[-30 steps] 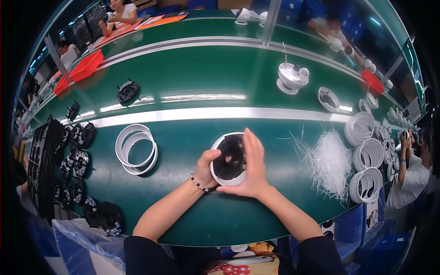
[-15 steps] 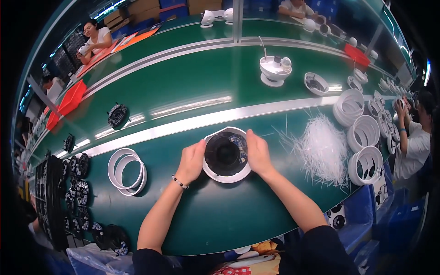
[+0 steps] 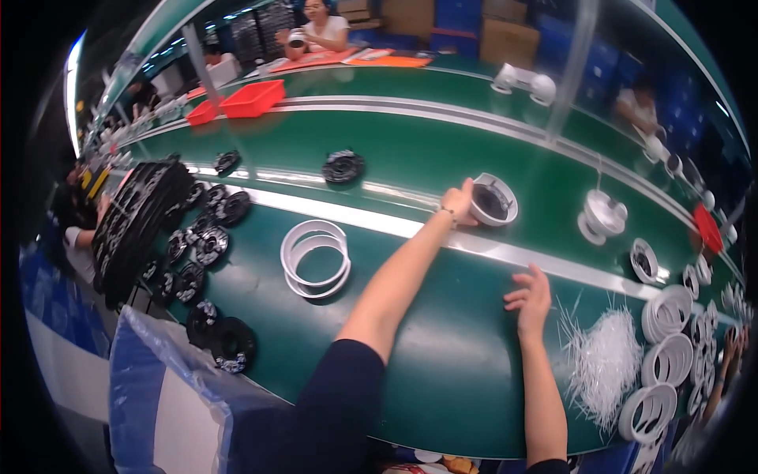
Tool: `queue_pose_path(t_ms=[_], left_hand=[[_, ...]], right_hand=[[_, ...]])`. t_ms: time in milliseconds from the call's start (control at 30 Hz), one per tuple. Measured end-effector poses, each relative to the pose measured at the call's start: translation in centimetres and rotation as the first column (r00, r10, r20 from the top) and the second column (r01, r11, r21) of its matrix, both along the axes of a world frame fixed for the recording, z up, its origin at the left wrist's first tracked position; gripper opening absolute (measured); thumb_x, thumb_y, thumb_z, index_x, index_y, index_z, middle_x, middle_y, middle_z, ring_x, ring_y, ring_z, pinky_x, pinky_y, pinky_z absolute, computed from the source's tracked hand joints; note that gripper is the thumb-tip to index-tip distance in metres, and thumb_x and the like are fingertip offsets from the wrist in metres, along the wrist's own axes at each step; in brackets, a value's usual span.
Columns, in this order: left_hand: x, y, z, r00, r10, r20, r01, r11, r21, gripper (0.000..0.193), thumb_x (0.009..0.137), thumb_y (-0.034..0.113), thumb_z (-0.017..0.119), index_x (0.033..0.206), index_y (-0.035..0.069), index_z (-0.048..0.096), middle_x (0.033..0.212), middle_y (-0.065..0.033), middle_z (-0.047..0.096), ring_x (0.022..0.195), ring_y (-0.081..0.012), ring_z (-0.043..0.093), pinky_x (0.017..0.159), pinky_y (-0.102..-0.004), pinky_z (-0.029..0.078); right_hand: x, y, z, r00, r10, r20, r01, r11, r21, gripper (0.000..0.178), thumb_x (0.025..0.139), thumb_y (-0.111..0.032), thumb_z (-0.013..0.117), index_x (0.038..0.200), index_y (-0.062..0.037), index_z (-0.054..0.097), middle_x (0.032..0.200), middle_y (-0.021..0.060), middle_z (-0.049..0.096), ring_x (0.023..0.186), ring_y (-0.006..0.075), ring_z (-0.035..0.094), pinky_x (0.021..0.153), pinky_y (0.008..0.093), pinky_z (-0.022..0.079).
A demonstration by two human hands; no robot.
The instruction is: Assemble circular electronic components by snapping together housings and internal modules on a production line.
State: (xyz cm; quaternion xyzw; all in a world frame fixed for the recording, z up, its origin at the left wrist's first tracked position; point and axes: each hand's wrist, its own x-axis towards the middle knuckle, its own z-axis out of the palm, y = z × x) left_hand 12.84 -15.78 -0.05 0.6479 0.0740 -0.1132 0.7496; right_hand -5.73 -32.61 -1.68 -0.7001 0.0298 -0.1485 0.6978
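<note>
My left hand (image 3: 459,205) reaches far out and grips the left rim of a round white housing (image 3: 509,210). A black round part sits inside that housing, which is just beyond the metal strip. Nearer to me, my right hand (image 3: 530,302) hovers over the green table with its fingers apart, holding nothing. Closest to it on the right lies a heap of thin clear-white strips (image 3: 604,363). Two white rings (image 3: 316,261), one overlapping the other, lie to the left of my left forearm.
Black round parts (image 3: 212,243) lie along the left edge beside a tall black stack (image 3: 138,229). White rings (image 3: 667,312) are piled at the right. Beyond the metal strip (image 3: 379,220) stand a white bowl-shaped piece on a foot (image 3: 604,217) and a black part (image 3: 343,167). Red trays (image 3: 254,99) sit farther back.
The white housing has moved from in front of me to beyond the metal strip in my left hand. My right hand has let go of it. The view has turned left.
</note>
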Motion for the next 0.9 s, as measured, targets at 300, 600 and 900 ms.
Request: queue_pose_path(t_ms=[300, 600, 900], left_hand=[[-4.2, 15.0, 10.2, 0.728, -0.632, 0.265, -0.193, 0.181, 0.964, 0.034, 0.073, 0.036, 0.057, 0.062, 0.004, 0.060, 0.056, -0.0103, 0.057, 0.053, -0.0215, 0.056, 0.052, -0.0355, 0.043], [-9.7, 30.1, 2.9, 0.860, -0.502, -0.096, 0.247, 0.244, 0.938, 0.015, 0.061, 0.007, 0.065, 0.071, -0.003, 0.061, 0.060, -0.0039, 0.059, 0.055, -0.0093, 0.052, 0.049, -0.0267, 0.043], [-12.8, 18.2, 16.8, 0.649, -0.447, 0.615, -0.344, 0.549, 0.762, 0.013, 0.077, 0.008, 0.045, 0.083, 0.000, 0.053, 0.061, -0.0036, 0.047, 0.053, -0.0118, 0.048, 0.048, -0.0269, 0.039]], right_hand=[[0.5, -0.1, 0.8, 0.994, 0.105, -0.008, -0.105, 0.994, 0.006, 0.037, 0.091, -0.031, 0.035, 0.112, -0.0025, 0.047, 0.090, 0.0105, 0.059, 0.054, 0.0120, 0.057, 0.042, 0.0200, 0.043], [0.4, -3.1, 0.1, 0.990, 0.007, 0.144, 0.016, 0.987, -0.160, 0.028, 0.088, -0.021, 0.043, 0.088, 0.0019, 0.059, 0.079, 0.0101, 0.060, 0.053, 0.0110, 0.054, 0.050, 0.0230, 0.045], [-3.4, 0.7, 7.8, 0.860, 0.316, 0.400, -0.160, 0.912, -0.377, 0.025, 0.069, -0.011, 0.067, 0.092, -0.0029, 0.059, 0.093, 0.0095, 0.059, 0.069, 0.0142, 0.058, 0.060, 0.0240, 0.047]])
